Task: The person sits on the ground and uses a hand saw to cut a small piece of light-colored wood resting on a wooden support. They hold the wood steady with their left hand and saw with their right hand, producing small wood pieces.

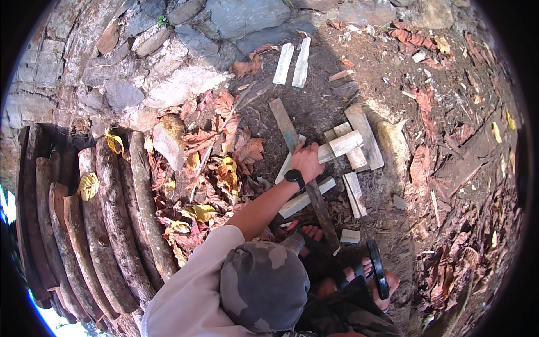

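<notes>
My left hand (306, 162), a black watch on its wrist, reaches out over bare earth and closes on the near end of a pale wooden block (343, 144). That block lies across a wider grey board (366, 135). A long dark plank (283, 121) runs under my hand toward my sandalled feet (382, 278). Short pale wood pieces (306, 197) (355, 194) lie on either side of it. My right hand is out of sight. My camouflage cap (264, 286) and white sleeve fill the lower middle.
A row of round logs (112, 224) lies on the left. A stone wall (168, 62) curves across the top left, with dry leaves (219, 168) heaped below it. Two pale slats (292, 63) lie at the top. A rounded stone (393, 149) sits right of the boards.
</notes>
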`<state>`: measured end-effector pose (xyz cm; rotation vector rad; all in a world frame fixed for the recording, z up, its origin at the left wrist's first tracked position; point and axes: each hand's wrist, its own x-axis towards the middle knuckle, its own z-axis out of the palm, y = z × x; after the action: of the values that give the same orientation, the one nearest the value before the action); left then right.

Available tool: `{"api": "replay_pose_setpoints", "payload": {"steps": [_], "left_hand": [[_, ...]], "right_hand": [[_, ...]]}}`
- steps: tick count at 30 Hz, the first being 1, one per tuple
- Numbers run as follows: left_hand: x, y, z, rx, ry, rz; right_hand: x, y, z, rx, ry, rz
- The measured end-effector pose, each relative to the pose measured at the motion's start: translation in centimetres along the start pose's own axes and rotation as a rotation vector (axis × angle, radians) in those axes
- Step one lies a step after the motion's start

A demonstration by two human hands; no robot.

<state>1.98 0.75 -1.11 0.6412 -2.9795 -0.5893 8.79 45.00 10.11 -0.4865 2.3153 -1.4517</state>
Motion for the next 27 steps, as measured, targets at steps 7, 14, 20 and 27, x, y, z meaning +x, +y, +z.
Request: {"api": "replay_pose_setpoints", "payload": {"steps": [7, 14, 20, 27], "left_hand": [[0.2, -0.2, 0.2, 0.012, -0.026, -0.003], [0.3, -0.2, 0.1, 0.045, -0.048, -0.039], [0.3, 0.2, -0.3, 0.034, -0.043, -0.004], [0.0, -0.6, -0.8, 0.064, -0.072, -0.096]], "right_hand": [[-0.1, 1.4, 1.5, 0.054, 0.010, -0.032], [-1.2, 1.3, -0.4, -0.070, 0.005, -0.046], [2.6, 1.2, 2.6, 0.035, -0.023, -0.041], [1.6, 2.6, 2.0, 0.068, -0.119, -0.065]]}}
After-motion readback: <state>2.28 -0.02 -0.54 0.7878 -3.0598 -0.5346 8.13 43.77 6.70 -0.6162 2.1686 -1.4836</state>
